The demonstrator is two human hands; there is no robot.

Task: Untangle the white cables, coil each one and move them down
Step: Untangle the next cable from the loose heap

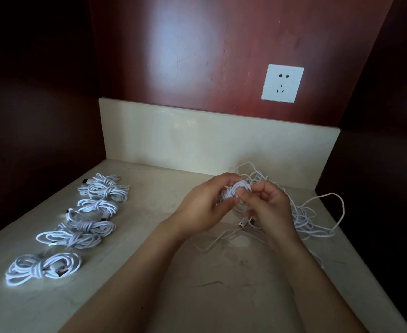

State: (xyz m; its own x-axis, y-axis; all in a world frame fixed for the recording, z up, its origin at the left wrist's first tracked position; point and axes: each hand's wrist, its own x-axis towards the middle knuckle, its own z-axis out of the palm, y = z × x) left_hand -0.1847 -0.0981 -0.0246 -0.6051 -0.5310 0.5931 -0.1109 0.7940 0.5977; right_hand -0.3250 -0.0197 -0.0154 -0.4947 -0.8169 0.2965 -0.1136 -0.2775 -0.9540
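centrally, a small white coil [236,191] is held above the counter [197,284], pinched between the curled fingers of the left hand [203,207] and the right hand [268,207]. a loose tangle of white cables [305,217] is seen just behind the right hand, and finished bundles [84,222] are laid in a row at the left.

I work at a pale stone counter [197,296] veined with thin dark lines. Along its far edge rises a cream upstand [209,138], and above that stands a dark red wooden panel [197,56] (scuffed, with a soft glare on it). A white wall socket [282,83] sits on the panel above the counter's far right corner. Dark side walls [34,104] close in at its left and right edges.
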